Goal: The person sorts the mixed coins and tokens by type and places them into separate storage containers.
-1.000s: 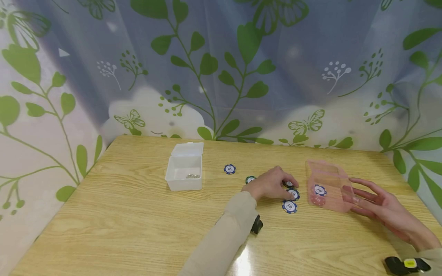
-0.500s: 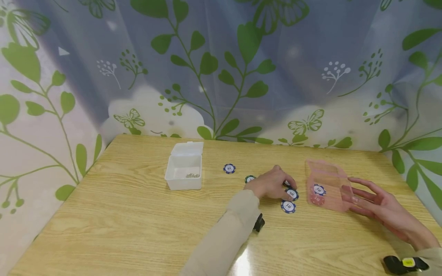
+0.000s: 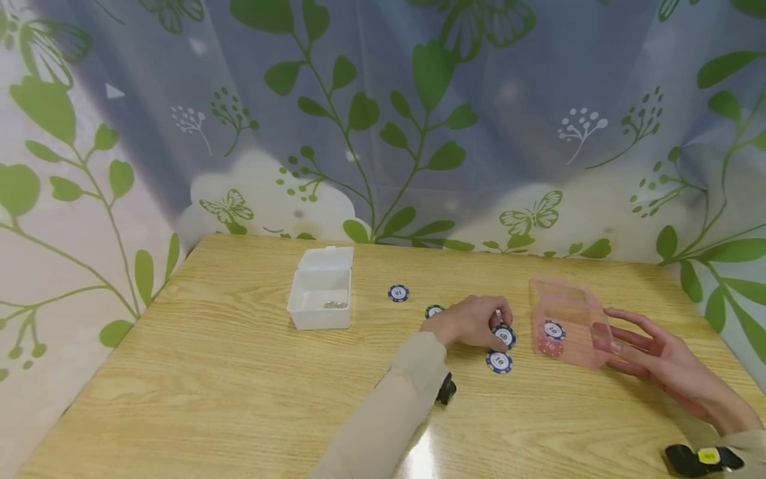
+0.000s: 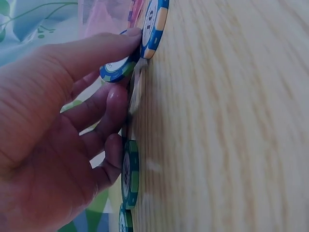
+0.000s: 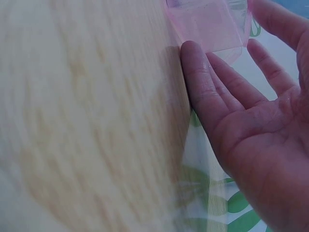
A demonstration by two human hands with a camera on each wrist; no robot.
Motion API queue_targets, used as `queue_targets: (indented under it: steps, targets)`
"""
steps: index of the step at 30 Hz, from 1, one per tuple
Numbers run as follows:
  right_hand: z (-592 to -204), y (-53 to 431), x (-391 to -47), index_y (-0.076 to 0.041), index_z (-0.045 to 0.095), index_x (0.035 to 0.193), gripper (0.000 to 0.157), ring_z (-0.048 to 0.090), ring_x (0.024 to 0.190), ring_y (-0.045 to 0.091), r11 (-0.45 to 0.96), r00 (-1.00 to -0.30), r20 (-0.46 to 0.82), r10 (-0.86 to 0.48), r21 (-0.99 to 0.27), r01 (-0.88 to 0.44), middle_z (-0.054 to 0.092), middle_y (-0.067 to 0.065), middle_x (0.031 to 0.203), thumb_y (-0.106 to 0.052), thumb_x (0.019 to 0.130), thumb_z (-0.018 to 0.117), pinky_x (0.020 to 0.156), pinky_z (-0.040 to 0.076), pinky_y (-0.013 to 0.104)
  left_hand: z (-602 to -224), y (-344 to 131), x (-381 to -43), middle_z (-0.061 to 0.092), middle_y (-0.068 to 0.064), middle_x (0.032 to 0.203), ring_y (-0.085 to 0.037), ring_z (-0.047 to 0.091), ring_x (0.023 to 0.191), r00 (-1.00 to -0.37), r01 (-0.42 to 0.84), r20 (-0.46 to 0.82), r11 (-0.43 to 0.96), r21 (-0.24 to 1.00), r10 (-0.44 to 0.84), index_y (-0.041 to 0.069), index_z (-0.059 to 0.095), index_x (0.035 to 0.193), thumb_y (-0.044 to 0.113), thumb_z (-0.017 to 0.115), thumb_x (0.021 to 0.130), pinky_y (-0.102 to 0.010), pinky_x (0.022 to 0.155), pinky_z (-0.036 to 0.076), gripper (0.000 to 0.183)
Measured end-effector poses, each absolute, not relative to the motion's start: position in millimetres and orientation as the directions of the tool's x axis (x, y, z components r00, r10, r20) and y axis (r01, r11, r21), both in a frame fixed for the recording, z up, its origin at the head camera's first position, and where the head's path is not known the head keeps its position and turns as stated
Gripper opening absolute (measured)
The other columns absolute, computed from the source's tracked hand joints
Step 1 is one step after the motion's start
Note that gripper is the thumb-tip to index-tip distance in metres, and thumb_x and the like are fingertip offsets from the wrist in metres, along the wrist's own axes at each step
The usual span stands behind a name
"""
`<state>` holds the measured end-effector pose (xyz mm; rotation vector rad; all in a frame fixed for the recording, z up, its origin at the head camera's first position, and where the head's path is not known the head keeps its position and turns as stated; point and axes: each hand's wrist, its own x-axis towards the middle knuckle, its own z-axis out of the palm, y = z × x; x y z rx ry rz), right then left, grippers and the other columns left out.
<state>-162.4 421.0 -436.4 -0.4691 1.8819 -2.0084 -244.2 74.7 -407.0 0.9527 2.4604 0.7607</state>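
In the head view my left hand (image 3: 469, 322) pinches a blue-and-white poker chip (image 3: 504, 337) marked 50. The left wrist view has this chip (image 4: 116, 70) tilted between thumb and fingers, just off the wood. Just nearer lies a blue 10 chip (image 3: 499, 361), and a green chip (image 3: 433, 311) shows behind the wrist. My right hand (image 3: 664, 352) touches the near right end of a clear pink box (image 3: 574, 339) with nearly straight, spread fingers. Inside the box are a blue chip (image 3: 554, 330) and a red-looking 10 chip (image 3: 550, 346).
An open white box (image 3: 319, 319) with several small shiny pieces (image 3: 336, 305) inside stands left of the middle. One blue chip (image 3: 397, 293) lies between it and my left hand. A patterned curtain (image 3: 383, 133) closes off the table's back.
My left fingers have drawn in, and the blue 50 chip has shifted slightly left. A chip behind it now shows edge-on between the fingers. The right hand and pink box stay put.
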Motion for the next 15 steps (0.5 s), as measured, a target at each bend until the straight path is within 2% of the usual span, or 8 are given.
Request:
queue_targets:
  steps: [4,11,15]
  targets:
    - [-436.6,422.0,-162.7,-0.021,0.033,0.156,0.059,0.068,0.119,0.008,-0.025,-0.893,-0.012,-0.449,-0.999,0.026,0.062,-0.018,0.139,0.01,0.106,0.037,0.091,0.06,0.028,-406.5,72.3,-244.1,0.058,0.008,0.095,-0.007,0.052,0.085,-0.672,0.49,-0.169,0.604,0.628,0.721,0.026,0.064,0.119,0.027,0.081,0.09,-0.021,0.076,0.045,0.033]
    - [-437.2,423.3,-162.9,-0.018,0.031,0.158,0.06,0.068,0.12,0.008,-0.034,-0.893,-0.012,-0.45,-0.999,0.03,0.062,-0.016,0.139,0.01,0.106,0.038,0.092,0.059,0.03,-403.6,67.9,-244.5,0.063,0.01,0.114,-0.003,0.057,0.1,-0.627,0.477,-0.233,0.602,0.641,0.744,0.028,0.067,0.131,0.016,0.079,0.087,-0.02,0.086,0.048,0.047]
    - [-437.5,423.1,-162.9,-0.019,0.031,0.158,0.06,0.068,0.12,0.009,-0.043,-0.891,-0.006,-0.454,-0.999,0.029,0.063,-0.015,0.139,0.011,0.106,0.038,0.092,0.059,0.03,-402.2,66.4,-244.7,0.063,0.009,0.109,-0.005,0.057,0.094,-0.614,0.456,-0.247,0.593,0.664,0.749,0.026,0.066,0.133,0.011,0.077,0.086,-0.02,0.081,0.047,0.05]
